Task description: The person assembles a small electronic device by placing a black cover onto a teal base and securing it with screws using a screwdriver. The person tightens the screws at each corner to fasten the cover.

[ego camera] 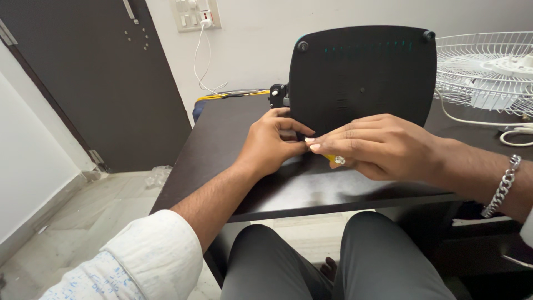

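A black, flat-backed plastic base (362,78) stands on edge on the dark table (222,166), its underside turned toward the camera, with small round feet at its two upper corners and a row of slots near the top; it sits toward the middle-far part of the tabletop. At its lower left edge both hands meet. The left hand (272,145) is curled, thumb and fingertips pinched together right against the bottom of the base, though what sits between them is too small to make out. The right hand (377,145) lies just to the right, touching the left at the fingertips, its fingers stretched toward the left and closed over a small tool with a yellow handle (335,159), of which only a yellow bit and a shiny metal end peek out beneath the fingers. A silver chain bracelet (502,186) hangs on the right wrist, and a white patterned sleeve (139,261) covers the left forearm at the near left. A black bracket (277,95) juts out from the left side of the base. On the far right of the table lies a white wire fan guard (488,69) with a white cord (516,133) looping near it. Beyond the table, far left, a dark door (94,78) stands closed, and a white switch plate (195,14) on the wall has a thin white cable (201,61) hanging from it
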